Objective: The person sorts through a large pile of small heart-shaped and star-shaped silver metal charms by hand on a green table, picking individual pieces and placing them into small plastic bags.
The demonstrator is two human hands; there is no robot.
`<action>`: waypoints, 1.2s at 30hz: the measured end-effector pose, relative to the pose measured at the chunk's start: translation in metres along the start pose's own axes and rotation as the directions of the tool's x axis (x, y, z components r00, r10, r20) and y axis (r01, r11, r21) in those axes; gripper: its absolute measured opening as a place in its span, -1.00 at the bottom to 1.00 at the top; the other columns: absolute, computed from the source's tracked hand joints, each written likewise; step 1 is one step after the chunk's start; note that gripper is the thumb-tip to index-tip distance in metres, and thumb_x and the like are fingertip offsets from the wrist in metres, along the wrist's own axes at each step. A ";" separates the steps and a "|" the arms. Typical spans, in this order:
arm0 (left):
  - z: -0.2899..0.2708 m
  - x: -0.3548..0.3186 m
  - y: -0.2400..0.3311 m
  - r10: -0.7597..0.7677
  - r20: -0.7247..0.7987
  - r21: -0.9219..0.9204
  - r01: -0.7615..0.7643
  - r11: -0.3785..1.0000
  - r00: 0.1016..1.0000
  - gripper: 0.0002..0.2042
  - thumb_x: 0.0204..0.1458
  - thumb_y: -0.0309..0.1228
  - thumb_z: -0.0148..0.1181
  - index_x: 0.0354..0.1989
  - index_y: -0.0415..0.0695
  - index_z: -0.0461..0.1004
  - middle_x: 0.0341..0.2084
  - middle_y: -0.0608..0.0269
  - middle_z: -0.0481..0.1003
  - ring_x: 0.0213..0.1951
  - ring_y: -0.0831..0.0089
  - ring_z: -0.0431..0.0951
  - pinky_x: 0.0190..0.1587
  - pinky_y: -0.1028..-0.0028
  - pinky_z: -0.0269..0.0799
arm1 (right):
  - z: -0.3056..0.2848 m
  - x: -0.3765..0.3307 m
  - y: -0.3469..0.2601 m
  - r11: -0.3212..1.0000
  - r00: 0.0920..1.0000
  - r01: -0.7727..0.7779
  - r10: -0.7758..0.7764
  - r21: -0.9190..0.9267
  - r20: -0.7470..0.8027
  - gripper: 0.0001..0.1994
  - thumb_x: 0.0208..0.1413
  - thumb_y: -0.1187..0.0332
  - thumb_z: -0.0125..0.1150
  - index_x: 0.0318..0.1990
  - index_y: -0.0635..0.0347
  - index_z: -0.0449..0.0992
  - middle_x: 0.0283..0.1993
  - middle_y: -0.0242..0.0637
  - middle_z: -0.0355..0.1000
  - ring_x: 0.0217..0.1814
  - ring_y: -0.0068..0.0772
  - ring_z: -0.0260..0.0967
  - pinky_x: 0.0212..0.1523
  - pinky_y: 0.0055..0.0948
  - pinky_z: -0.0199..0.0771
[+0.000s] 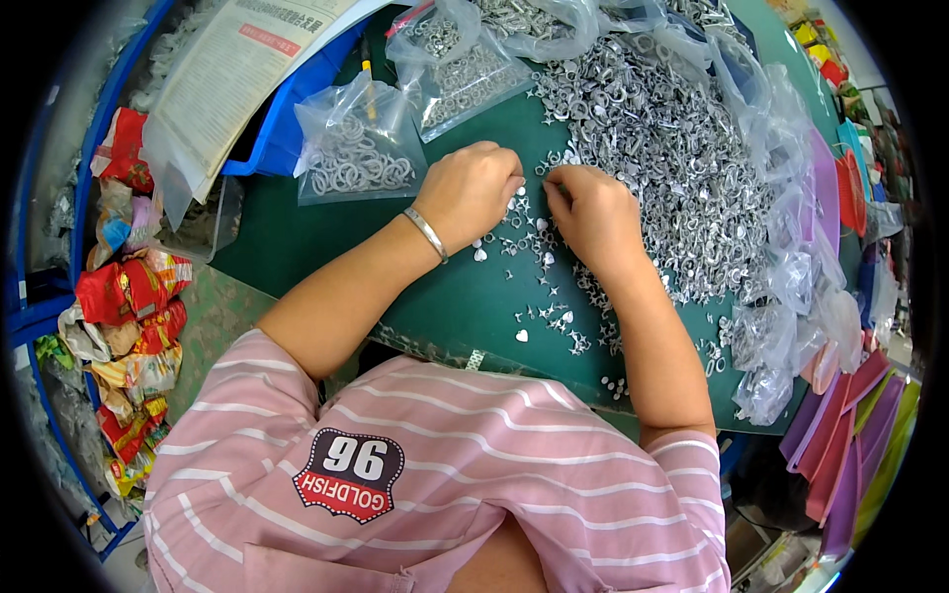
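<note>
Over the green table [435, 311], my left hand [467, 190] is closed, its thumb and fingers pinched together. Just to its right, my right hand [597, 219] is also pinched, thumb against forefinger. Whatever either holds is too small or too hidden to make out. Between and below my hands lie small scattered metal pieces [518, 237], among them rings, star shapes and white hearts such as one heart [521, 336]. Beyond and beside my right hand spreads a large heap of silver metal fittings [662, 148]. A clear bag of metal rings [358, 158] lies beyond my left forearm.
More clear bags of small parts [460, 79] lie at the far side, near a blue bin [272, 133] with printed sheets [232, 79] on it. Crumpled plastic [786, 287] edges the heap on the right. Colourful packets [129, 292] fill a rack at the left.
</note>
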State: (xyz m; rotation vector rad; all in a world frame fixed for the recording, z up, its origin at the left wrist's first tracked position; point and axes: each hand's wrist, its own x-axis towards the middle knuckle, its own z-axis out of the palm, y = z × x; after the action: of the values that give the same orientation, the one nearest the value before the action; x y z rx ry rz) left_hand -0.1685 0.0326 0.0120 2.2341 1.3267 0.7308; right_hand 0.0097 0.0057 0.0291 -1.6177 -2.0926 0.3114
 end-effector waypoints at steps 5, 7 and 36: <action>-0.002 -0.001 -0.005 0.011 -0.022 -0.025 -0.012 1.000 1.000 -0.91 -0.04 -0.43 0.25 -0.42 -0.19 0.56 -0.49 0.09 0.49 -0.41 0.11 0.53 -0.31 0.25 0.44 | -0.004 -0.003 0.005 0.995 0.999 0.040 -0.042 0.093 0.013 -0.91 0.01 0.40 0.22 -0.35 0.16 0.60 -0.38 -0.13 0.53 -0.37 -0.05 0.50 -0.32 -0.21 0.52; -0.004 0.000 -0.008 0.013 -0.034 -0.079 -0.016 0.997 0.999 -0.90 -0.04 -0.43 0.25 -0.40 -0.20 0.56 -0.49 0.09 0.49 -0.41 0.12 0.53 -0.32 0.26 0.44 | -0.009 -0.001 0.012 0.994 1.000 -0.022 0.023 0.110 -0.008 -0.90 0.01 0.41 0.21 -0.33 0.15 0.61 -0.38 -0.11 0.53 -0.35 -0.05 0.51 -0.30 -0.20 0.52; -0.013 0.004 -0.004 -0.060 0.156 -0.036 0.067 0.997 0.986 -0.88 -0.07 -0.47 0.27 -0.36 -0.20 0.61 -0.41 0.06 0.56 -0.37 0.17 0.58 -0.26 0.37 0.49 | 0.002 0.006 0.002 0.873 0.986 -0.119 0.050 0.473 0.157 -0.90 0.06 0.39 0.24 -0.35 0.22 0.57 -0.43 -0.34 0.51 -0.45 -0.39 0.44 -0.41 -0.42 0.43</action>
State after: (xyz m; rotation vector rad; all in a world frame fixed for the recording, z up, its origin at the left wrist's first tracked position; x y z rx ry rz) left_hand -0.1784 0.0392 0.0204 2.1582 1.2894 0.5446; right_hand 0.0095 0.0125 0.0282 -1.4116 -1.8413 0.9233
